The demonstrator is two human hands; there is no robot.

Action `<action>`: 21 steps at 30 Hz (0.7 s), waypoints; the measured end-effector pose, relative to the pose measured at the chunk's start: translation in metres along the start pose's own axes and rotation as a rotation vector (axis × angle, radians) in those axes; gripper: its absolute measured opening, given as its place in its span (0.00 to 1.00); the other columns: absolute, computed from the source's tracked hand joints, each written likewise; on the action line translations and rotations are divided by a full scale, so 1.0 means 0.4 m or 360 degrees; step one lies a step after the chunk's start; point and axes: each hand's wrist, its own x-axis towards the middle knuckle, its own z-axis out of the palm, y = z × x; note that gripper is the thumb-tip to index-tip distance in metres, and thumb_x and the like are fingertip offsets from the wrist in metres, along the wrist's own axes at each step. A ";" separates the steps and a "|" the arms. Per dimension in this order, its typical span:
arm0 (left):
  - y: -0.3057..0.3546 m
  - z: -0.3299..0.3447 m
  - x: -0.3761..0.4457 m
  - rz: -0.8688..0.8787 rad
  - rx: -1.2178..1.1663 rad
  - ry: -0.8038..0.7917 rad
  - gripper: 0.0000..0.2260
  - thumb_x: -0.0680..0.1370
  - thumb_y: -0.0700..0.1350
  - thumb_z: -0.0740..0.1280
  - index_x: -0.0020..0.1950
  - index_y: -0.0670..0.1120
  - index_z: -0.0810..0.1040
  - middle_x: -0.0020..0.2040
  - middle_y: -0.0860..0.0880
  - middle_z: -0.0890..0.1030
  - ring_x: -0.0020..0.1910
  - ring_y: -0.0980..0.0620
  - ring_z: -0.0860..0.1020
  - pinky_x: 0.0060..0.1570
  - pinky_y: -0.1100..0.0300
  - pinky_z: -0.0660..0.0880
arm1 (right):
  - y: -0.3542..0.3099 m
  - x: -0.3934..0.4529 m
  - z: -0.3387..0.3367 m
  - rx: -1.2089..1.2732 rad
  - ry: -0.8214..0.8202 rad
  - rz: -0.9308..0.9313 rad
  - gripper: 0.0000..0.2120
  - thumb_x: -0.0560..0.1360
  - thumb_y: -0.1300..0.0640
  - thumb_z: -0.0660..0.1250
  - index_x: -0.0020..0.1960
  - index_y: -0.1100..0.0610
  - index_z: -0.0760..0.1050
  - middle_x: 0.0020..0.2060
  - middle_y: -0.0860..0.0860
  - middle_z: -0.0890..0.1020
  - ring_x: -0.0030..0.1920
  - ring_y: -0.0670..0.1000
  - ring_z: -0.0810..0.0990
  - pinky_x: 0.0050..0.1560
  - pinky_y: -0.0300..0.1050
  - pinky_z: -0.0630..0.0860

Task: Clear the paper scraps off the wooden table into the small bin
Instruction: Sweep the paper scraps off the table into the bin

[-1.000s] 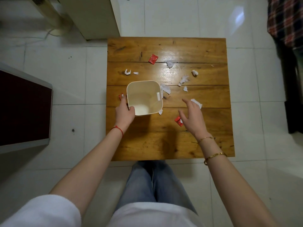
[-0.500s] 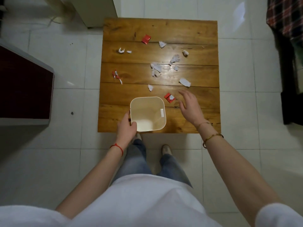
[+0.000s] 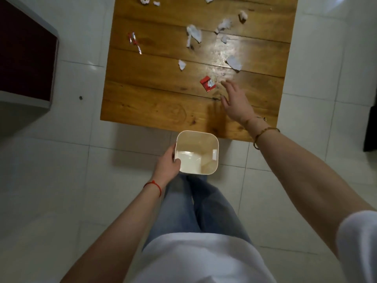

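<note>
1. The left hand (image 3: 167, 164) grips the bin (image 3: 196, 152) by its 9 o'clock rim, thumb inside, holding it off the table (image 3: 155, 99) just past the near edge, above the floor (image 3: 61, 180).
2. The right hand (image 3: 236, 103) is spread and slack, holding nothing, over the table's near right part.
3. A red scrap (image 3: 207, 83) lies just beside that hand's fingertips, at its 10 o'clock.
4. White scraps (image 3: 193, 34) are scattered from 11 to 1 o'clock of the hand; a thin red-and-white scrap (image 3: 134, 42) lies well apart toward the table's left edge.
5. The bin looks empty inside.
</note>
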 end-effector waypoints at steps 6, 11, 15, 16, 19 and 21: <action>-0.073 0.060 0.069 -0.0103 0.0036 0.0003 0.24 0.74 0.38 0.58 0.69 0.51 0.69 0.59 0.46 0.80 0.57 0.44 0.78 0.54 0.56 0.74 | 0.013 0.074 0.074 -0.0126 -0.0120 -0.0108 0.25 0.80 0.54 0.56 0.76 0.57 0.58 0.76 0.57 0.59 0.76 0.59 0.54 0.76 0.53 0.51; -0.114 0.079 0.150 -0.0139 0.0017 0.0036 0.23 0.74 0.38 0.58 0.68 0.50 0.70 0.58 0.46 0.80 0.56 0.44 0.78 0.50 0.58 0.72 | 0.021 0.135 0.120 -0.0135 -0.0173 -0.0123 0.26 0.81 0.54 0.56 0.77 0.56 0.54 0.77 0.56 0.55 0.77 0.58 0.49 0.76 0.52 0.47; -0.127 0.080 0.203 -0.0126 0.0028 0.0011 0.23 0.75 0.37 0.58 0.69 0.50 0.69 0.58 0.46 0.79 0.56 0.45 0.77 0.50 0.59 0.70 | 0.034 0.156 0.163 -0.0176 -0.0217 -0.0111 0.27 0.81 0.54 0.56 0.77 0.57 0.53 0.77 0.55 0.55 0.77 0.57 0.49 0.76 0.53 0.47; -0.126 0.078 0.209 -0.0118 0.0035 -0.0001 0.24 0.75 0.37 0.58 0.70 0.50 0.68 0.59 0.47 0.79 0.57 0.45 0.77 0.51 0.59 0.70 | 0.034 0.151 0.172 -0.0206 -0.0225 -0.0135 0.27 0.80 0.53 0.56 0.77 0.57 0.54 0.77 0.55 0.56 0.77 0.58 0.49 0.76 0.53 0.47; -0.132 0.078 0.224 -0.0114 0.0041 -0.0044 0.24 0.75 0.37 0.58 0.71 0.51 0.67 0.59 0.47 0.79 0.57 0.47 0.77 0.52 0.59 0.71 | 0.031 0.111 0.207 -0.0245 -0.0257 -0.0270 0.27 0.80 0.53 0.56 0.76 0.58 0.56 0.76 0.55 0.58 0.77 0.59 0.51 0.76 0.55 0.49; -0.138 0.078 0.229 -0.0136 0.0047 -0.0067 0.24 0.75 0.38 0.58 0.71 0.51 0.67 0.59 0.46 0.79 0.57 0.46 0.77 0.52 0.57 0.73 | 0.026 0.072 0.229 -0.0223 -0.0301 -0.0344 0.26 0.80 0.53 0.57 0.76 0.58 0.58 0.76 0.55 0.59 0.76 0.59 0.54 0.75 0.56 0.53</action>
